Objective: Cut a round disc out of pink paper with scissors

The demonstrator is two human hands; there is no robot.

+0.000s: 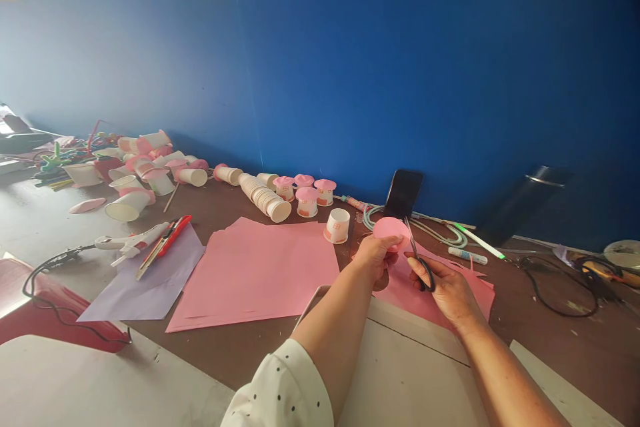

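Pink paper (386, 228) was pinched above the desk (530, 333) by my left hand's (374, 255) fingers; I had my right hand's (447, 287) fingers around the scissors (425, 271), blades beside the paper.

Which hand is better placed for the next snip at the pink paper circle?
Probably the right hand: it holds the black-handled scissors, with the blades beside the edge of the pink paper circle. The left hand is occupied gripping that circle.
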